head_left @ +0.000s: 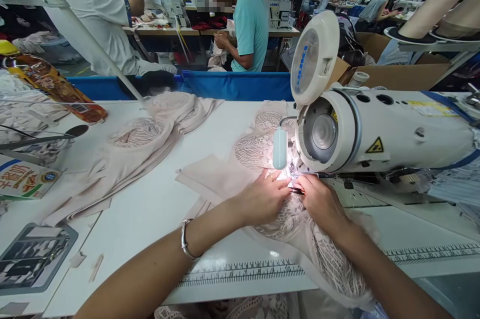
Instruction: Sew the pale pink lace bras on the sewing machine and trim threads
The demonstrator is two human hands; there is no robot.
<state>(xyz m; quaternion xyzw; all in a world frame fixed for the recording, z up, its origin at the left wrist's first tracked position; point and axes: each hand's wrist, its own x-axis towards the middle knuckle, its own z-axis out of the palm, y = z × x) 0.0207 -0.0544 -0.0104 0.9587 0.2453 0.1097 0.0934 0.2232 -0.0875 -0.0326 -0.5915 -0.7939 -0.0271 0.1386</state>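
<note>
A pale pink lace garment [249, 151] lies under the head of a white sewing machine [405, 129], at a brightly lit spot. Beside that spot, my left hand [262, 199] grips the fabric, thumb and fingers close to the needle area. My right hand [320, 201] has its fingers closed on the lace from the other side. A small dark, thin piece [296, 190] shows at its fingertips; its kind is unclear. Part of the garment hangs over the table's front edge below my right wrist. The needle itself is lost in glare.
A stack of pink lace pieces [150, 144] lies left on the white table [142, 239]. A drink bottle [56, 86], a printed carton [26, 179] and a grey-framed inset [35, 259] are farther left. A small lamp [279, 149] hangs by the machine head. Thread cones [438, 4] stand right; co-workers sit beyond.
</note>
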